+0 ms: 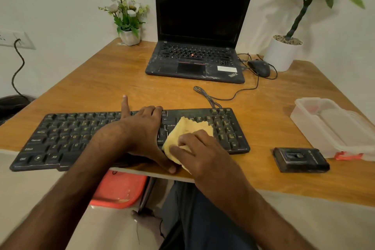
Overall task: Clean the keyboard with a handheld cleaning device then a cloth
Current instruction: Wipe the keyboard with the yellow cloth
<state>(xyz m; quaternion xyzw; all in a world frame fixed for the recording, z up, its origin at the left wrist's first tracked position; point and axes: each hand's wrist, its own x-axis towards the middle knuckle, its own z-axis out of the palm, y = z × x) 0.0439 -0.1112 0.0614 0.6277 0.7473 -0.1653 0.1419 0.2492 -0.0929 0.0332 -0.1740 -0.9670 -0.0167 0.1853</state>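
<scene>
A wooden table (97,79) stands against a pale wall, carrying an open laptop (199,32), a black keyboard (60,138) at its near edge, a clear container (332,128) and a dark handheld device (301,159). The left hand (142,128) lies flat across the keyboard, fingers spread, gripping nothing. The right hand (194,148) presses a bunched yellow cloth (188,128) onto the keys, fingers curled around it.

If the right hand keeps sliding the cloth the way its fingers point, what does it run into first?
The right hand points left and slightly away, pressing the yellow cloth onto the keyboard. It would probably meet the left hand first, which lies right beside the cloth.
</scene>
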